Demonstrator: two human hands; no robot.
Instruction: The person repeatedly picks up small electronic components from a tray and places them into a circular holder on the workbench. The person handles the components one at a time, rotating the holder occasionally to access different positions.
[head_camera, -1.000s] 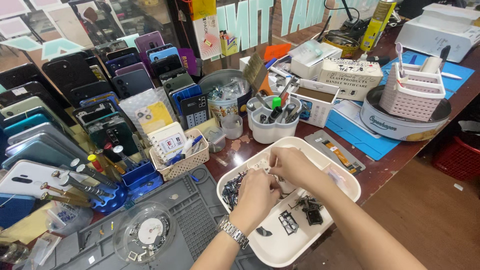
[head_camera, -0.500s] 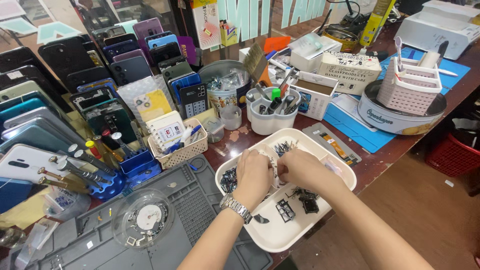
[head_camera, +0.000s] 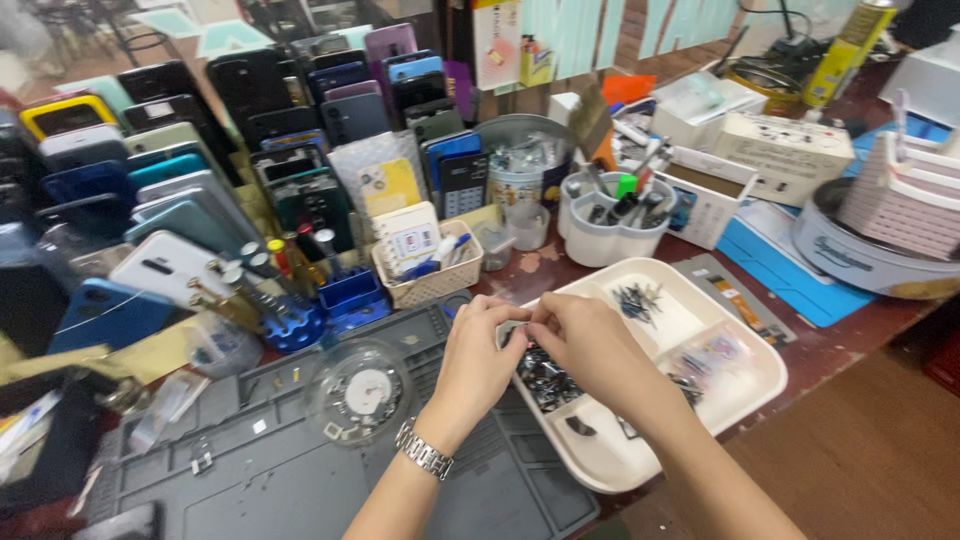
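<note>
small metal part (head_camera: 519, 330) | pinched above white divided tray (head_camera: 750, 395) (dark parts inside)

A worn reddish-brown worktable (head_camera: 850, 340) stands over a brown floor (head_camera: 880, 450) (evenly lit).

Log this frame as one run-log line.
left hand: pinching small part | right hand: pinching same part, fingertips meeting | over: white divided tray | beside: grey work mat

This is a phone repair workshop. Rows of phones (head_camera: 190, 180) stand at the far left of the crowded tabletop (head_camera: 800, 350), with a grey repair mat (head_camera: 300, 480) near, a white parts tray (head_camera: 700, 400) of small components and a tool cup (head_camera: 610, 225) beyond.
</note>
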